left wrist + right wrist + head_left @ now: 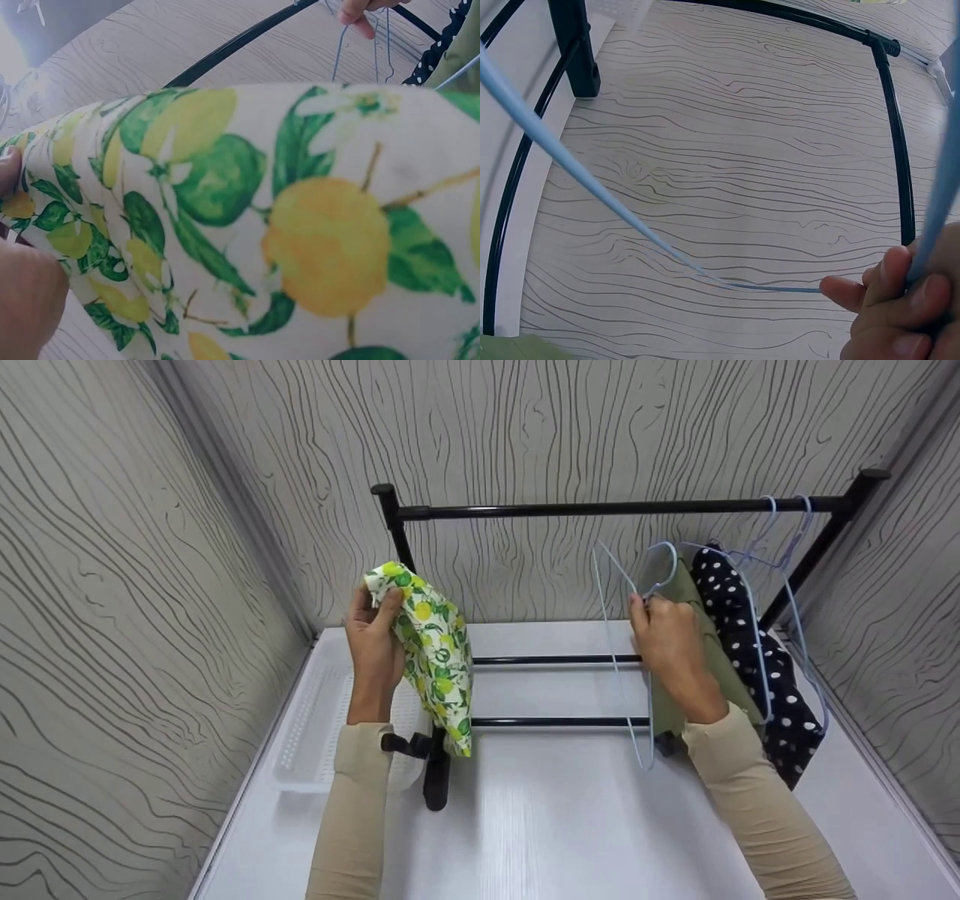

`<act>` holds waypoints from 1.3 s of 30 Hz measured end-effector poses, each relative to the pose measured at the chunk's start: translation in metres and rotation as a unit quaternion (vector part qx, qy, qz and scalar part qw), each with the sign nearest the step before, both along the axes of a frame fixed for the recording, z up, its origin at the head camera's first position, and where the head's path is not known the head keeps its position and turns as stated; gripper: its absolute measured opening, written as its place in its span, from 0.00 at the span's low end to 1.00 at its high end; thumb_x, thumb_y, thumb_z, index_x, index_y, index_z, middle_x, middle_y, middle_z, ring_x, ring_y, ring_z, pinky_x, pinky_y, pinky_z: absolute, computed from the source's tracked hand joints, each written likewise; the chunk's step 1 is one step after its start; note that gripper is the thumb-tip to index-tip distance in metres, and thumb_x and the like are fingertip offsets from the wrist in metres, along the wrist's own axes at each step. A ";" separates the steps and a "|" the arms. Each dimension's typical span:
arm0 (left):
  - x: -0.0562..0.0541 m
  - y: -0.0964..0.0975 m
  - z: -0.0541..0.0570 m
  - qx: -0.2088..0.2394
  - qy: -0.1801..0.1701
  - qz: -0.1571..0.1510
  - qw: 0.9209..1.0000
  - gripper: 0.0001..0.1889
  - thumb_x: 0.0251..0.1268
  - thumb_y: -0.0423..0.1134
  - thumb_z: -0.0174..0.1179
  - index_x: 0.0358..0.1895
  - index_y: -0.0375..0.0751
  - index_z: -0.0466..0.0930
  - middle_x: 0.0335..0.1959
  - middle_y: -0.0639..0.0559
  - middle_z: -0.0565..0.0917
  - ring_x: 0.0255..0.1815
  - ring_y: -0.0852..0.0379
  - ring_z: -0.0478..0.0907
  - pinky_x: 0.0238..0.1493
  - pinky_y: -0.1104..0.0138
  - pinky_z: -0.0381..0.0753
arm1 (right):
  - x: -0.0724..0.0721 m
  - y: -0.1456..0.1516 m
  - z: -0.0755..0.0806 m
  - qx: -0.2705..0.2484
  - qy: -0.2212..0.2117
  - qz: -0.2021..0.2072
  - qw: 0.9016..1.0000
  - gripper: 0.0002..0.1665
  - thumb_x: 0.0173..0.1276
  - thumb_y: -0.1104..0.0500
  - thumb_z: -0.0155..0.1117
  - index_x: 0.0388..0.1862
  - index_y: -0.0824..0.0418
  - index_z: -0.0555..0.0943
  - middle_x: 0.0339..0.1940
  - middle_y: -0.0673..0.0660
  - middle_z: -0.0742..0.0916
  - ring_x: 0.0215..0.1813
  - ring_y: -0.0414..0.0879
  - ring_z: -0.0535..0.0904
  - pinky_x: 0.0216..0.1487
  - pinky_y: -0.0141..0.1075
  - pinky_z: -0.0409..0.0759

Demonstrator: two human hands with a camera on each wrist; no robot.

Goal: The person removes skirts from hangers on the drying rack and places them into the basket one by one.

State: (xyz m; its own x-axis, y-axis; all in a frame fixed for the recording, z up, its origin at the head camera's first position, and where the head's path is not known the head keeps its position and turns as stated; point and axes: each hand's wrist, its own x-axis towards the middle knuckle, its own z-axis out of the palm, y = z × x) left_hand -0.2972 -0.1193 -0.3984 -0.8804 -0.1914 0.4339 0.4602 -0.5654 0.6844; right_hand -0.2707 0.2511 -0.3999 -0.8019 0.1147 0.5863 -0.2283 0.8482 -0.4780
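Near the rack's left post, my left hand (375, 637) pinches the top corner of a folded cloth printed with lemons and green leaves (442, 660). The cloth hangs down to the right of that hand and fills most of the left wrist view, with part of the hand (28, 300) at its left edge. My right hand (671, 645) grips a light blue wire hanger (673, 564) just below its hook, in front of an olive green garment (712, 656). In the right wrist view, the hanger's bare wire (615, 196) runs out from the curled fingers (885, 281).
A black rack's top rail (600, 509) spans the back, with lower bars (555, 722) beneath. Blue hangers (804, 521) hook over its right end, beside a black polka-dot garment (787, 697). A white perforated basket (289, 750) stands at left on the white table (555, 817).
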 end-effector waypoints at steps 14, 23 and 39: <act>-0.001 -0.029 0.009 0.032 0.028 0.023 0.999 0.14 0.81 0.25 0.54 0.62 0.39 0.78 0.49 0.47 0.82 0.47 0.55 0.85 0.49 0.67 0.88 | -0.002 -0.001 -0.001 -0.025 -0.026 0.013 0.999 0.29 0.85 0.50 0.59 0.25 0.68 0.82 0.16 0.60 0.82 0.20 0.52 0.76 0.22 0.37 0.67; -0.001 -0.045 0.013 0.041 0.016 0.061 0.997 0.14 0.80 0.25 0.56 0.62 0.38 0.79 0.49 0.46 0.83 0.47 0.54 0.86 0.49 0.66 0.88 | -0.004 0.000 0.002 -0.066 -0.072 0.062 0.993 0.24 0.85 0.52 0.57 0.38 0.72 0.83 0.17 0.56 0.83 0.16 0.39 0.72 0.18 0.32 0.68; 0.003 -0.084 0.014 0.036 0.021 0.116 0.992 0.14 0.78 0.26 0.59 0.61 0.35 0.79 0.49 0.45 0.83 0.48 0.54 0.85 0.51 0.66 0.88 | -0.001 -0.007 0.004 -0.101 -0.098 0.121 0.983 0.17 0.87 0.56 0.53 0.48 0.70 0.81 0.20 0.58 0.84 0.10 0.36 0.72 0.12 0.29 0.72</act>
